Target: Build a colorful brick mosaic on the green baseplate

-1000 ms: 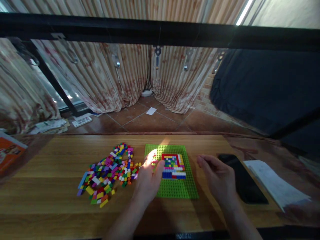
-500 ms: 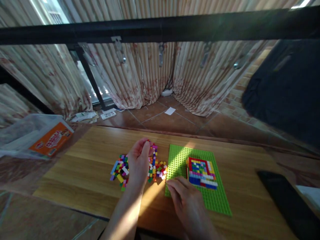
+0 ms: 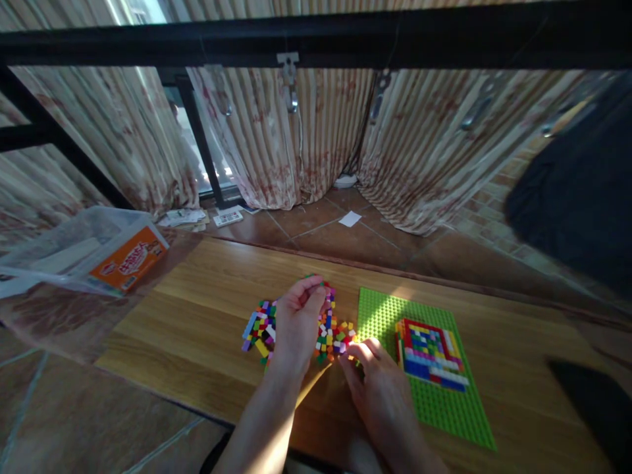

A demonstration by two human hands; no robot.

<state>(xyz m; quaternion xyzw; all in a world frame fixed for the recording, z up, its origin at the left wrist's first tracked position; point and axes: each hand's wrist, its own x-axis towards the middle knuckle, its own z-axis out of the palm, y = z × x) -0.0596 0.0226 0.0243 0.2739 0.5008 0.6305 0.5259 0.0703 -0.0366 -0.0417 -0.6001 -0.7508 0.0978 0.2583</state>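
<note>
Over a pile of small colourful toy bricks (image 3: pixel 261 329), my left hand (image 3: pixel 297 322) is raised with its fingers curled in and the thumb pressed to them. Whatever it may hold is hidden. My right hand (image 3: pixel 380 385) is at the right edge of the pile, beside the loose bricks (image 3: pixel 344 336). Its thumb and forefinger are bent together in a pinch, and what lies between the tips is too small to make out. To its right, a block of joined multicoloured bricks (image 3: pixel 432 355) with a red border stands on a green studded baseplate (image 3: pixel 378 309).
The wooden table (image 3: pixel 197 309) bears all the bricks. A clear plastic box (image 3: pixel 83 253) with an orange label is at the left. A dark flat object (image 3: pixel 587 401) lies at the right. A black rail (image 3: pixel 316 39) crosses in front of striped curtains (image 3: pixel 326 138).
The view has shifted to the left, so most things appear further right. My right hand has moved from the baseplate's left edge to the loose bricks. The left hand stays over the pile.
</note>
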